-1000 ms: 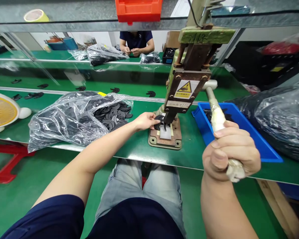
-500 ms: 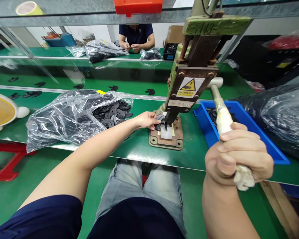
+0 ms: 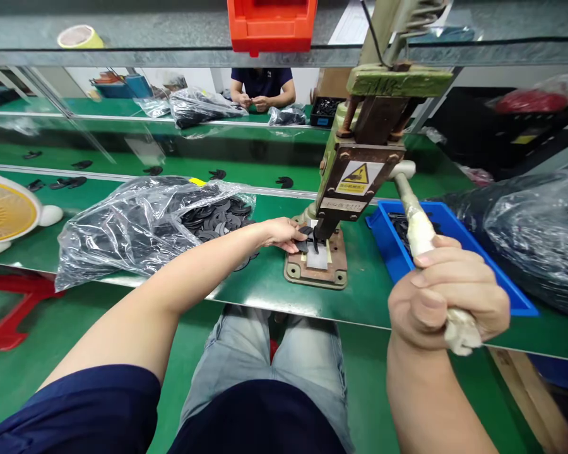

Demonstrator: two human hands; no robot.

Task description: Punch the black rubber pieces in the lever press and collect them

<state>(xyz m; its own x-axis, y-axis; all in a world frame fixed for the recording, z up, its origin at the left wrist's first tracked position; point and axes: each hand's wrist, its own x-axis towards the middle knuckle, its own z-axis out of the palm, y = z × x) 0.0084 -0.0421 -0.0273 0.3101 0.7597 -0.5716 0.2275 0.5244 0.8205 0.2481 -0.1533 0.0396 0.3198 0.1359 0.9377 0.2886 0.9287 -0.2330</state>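
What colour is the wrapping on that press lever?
Off-white; the wrapping shows best in the head view.

On the brown front plate (image 3: pixel 379 187) of the lever press (image 3: pixel 385 118), a warning sign (image 3: pixel 358 177) is displayed: a hand pictogram is framed by a yellow triangle, and Chinese characters are printed below, too small to be read surely. Beneath it, a white label (image 3: pixel 343 206) is lettered in Chinese, 小心 being legible at the start and exclamation marks at the end. On the green crosspiece (image 3: pixel 400 82), a dark number is marked, its digits blurred. The blue label (image 3: pixel 322 121) on the black parts bin (image 3: pixel 315 108) cannot be read.
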